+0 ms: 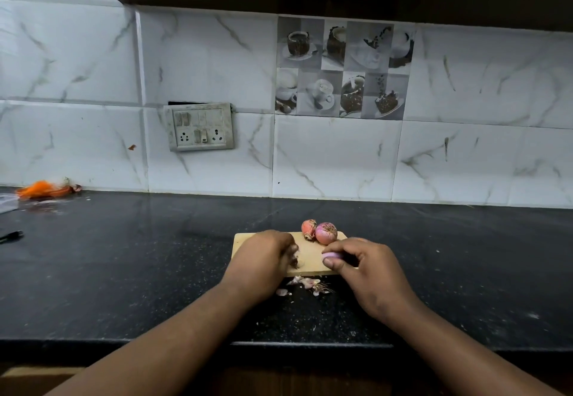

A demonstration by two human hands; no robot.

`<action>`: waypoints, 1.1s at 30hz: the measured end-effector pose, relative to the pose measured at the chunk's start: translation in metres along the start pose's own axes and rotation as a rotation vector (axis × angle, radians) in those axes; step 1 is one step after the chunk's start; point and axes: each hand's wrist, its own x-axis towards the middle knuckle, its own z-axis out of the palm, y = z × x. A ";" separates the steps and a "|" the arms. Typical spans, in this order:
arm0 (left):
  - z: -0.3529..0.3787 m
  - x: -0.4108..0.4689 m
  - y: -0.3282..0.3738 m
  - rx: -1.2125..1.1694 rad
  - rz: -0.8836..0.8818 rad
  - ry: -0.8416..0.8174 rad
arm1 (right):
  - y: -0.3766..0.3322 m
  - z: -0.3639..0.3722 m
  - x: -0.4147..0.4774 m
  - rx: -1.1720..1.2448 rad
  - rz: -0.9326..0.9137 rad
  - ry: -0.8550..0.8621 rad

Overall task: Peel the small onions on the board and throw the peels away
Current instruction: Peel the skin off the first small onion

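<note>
A small wooden board [310,253] lies on the black counter. Two unpeeled small onions [325,233] sit touching each other at its far edge. My right hand [369,274] pinches a pale purple peeled onion [331,257] over the board's right side. My left hand [263,262] rests curled on the board's left part, its fingertips holding brown bits of peel [294,260]. A loose heap of onion peels and roots [307,284] lies on the counter just in front of the board, between my hands.
The black counter [139,256] runs wide to both sides, with a tiled wall and a switch panel [201,127] behind. At the far left are orange scraps [46,189], a clear container's corner [7,203] and a dark pen-like object [11,236].
</note>
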 end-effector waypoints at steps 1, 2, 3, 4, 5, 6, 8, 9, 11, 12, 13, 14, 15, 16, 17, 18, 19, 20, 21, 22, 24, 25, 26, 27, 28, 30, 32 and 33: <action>0.000 -0.001 0.002 0.031 0.042 -0.025 | 0.002 -0.001 0.001 0.110 0.083 0.007; 0.002 -0.002 0.004 0.047 0.082 -0.048 | 0.004 -0.001 0.002 0.220 0.151 0.021; 0.003 -0.003 0.007 0.048 0.106 -0.062 | 0.005 -0.001 0.002 0.325 0.208 0.032; 0.004 -0.003 0.009 0.047 0.113 -0.073 | 0.005 -0.001 0.001 0.412 0.250 0.042; 0.005 -0.003 0.009 0.049 0.115 -0.075 | 0.004 -0.002 0.001 0.482 0.283 0.051; 0.005 -0.002 0.008 0.055 0.113 -0.076 | 0.003 -0.002 0.001 0.548 0.310 0.053; 0.005 -0.003 0.007 0.062 0.124 -0.056 | 0.001 -0.005 0.001 0.709 0.369 0.045; 0.005 -0.003 0.007 0.064 0.129 -0.044 | 0.000 -0.006 0.002 0.786 0.396 0.041; 0.007 -0.006 0.009 0.059 0.138 -0.017 | -0.001 -0.007 0.003 0.873 0.414 0.035; 0.007 -0.006 0.010 0.052 0.144 0.003 | 0.000 -0.006 0.004 0.894 0.409 0.031; 0.008 -0.006 0.011 0.046 0.155 0.023 | 0.002 -0.006 0.004 0.914 0.401 0.024; 0.008 -0.006 0.013 0.046 0.165 0.035 | 0.003 -0.006 0.004 0.934 0.397 0.013; 0.008 -0.005 0.014 0.044 0.176 0.047 | 0.004 -0.006 0.004 0.951 0.400 -0.003; 0.007 -0.005 0.016 0.037 0.183 0.054 | 0.004 -0.006 0.003 0.965 0.408 -0.019; 0.007 -0.005 0.016 0.029 0.187 0.058 | 0.004 -0.005 0.003 0.979 0.416 -0.034; 0.007 -0.005 0.017 0.027 0.189 0.054 | 0.004 -0.005 0.003 0.995 0.424 -0.044; 0.008 -0.005 0.017 0.028 0.191 0.045 | 0.003 -0.005 0.002 1.006 0.430 -0.050; 0.008 -0.005 0.017 0.027 0.191 0.036 | 0.003 -0.005 0.003 1.009 0.429 -0.054; 0.008 -0.005 0.016 0.021 0.189 0.032 | 0.004 -0.004 0.003 1.001 0.419 -0.059; 0.008 -0.004 0.016 0.011 0.184 0.031 | 0.003 -0.004 0.003 0.989 0.408 -0.066; 0.009 -0.004 0.016 -0.004 0.179 0.030 | 0.003 -0.003 0.003 0.979 0.394 -0.076; 0.010 -0.004 0.016 -0.006 0.178 0.024 | 0.003 -0.003 0.003 0.977 0.392 -0.081; 0.010 -0.004 0.015 -0.005 0.178 0.016 | 0.003 -0.003 0.003 0.970 0.392 -0.089; 0.011 -0.004 0.014 -0.004 0.177 0.011 | 0.003 -0.003 0.003 0.959 0.391 -0.098; 0.011 -0.003 0.014 -0.005 0.174 0.008 | 0.004 -0.002 0.003 0.943 0.387 -0.106; 0.010 -0.002 0.015 -0.014 0.175 0.008 | 0.003 -0.002 0.002 0.893 0.369 -0.120; 0.010 -0.003 0.016 -0.023 0.187 -0.004 | 0.000 0.000 0.001 0.808 0.335 -0.130; 0.010 -0.004 0.016 -0.017 0.195 -0.016 | -0.002 0.000 0.001 0.751 0.309 -0.131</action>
